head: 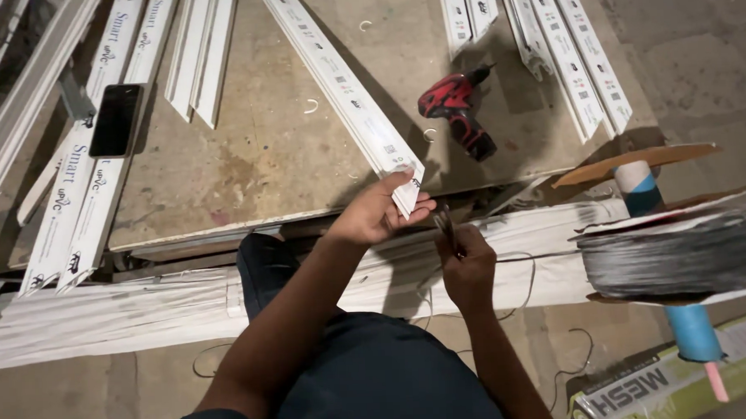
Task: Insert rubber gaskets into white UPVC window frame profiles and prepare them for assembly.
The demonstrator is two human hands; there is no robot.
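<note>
The white plastic profile strip (344, 91) is lying diagonally across the plywood bench (247, 156), its near end overhanging the front edge, and that end is where the work is happening. The left hand (380, 211) is grasping this near end, fingers curled under it and thumb lying along the top, so the strip is being steadied against the bench edge. Just beside that grip, toward the person's body, the right hand (467, 264) is clenching a slim dark hand tool (446, 225), likely pliers or cutters, whose tip is pointing up at the strip's end. A thin grey cord (515, 266) is trailing from below that fist toward the large spool of grey cord (676, 253) standing on a blue core well out to the right.

To do this well, the left grip should be staying close to the strip's tip so the end is not flexing, with the fingers kept clear of the tool's tip. The tool should be meeting the end squarely, not at a slant.

Farther from the grip, a red cordless drill (460, 111) is resting on the bench beyond the strip, more white strips (566, 46) are lying past it, and a black phone (115, 119) is sitting far to the left.
</note>
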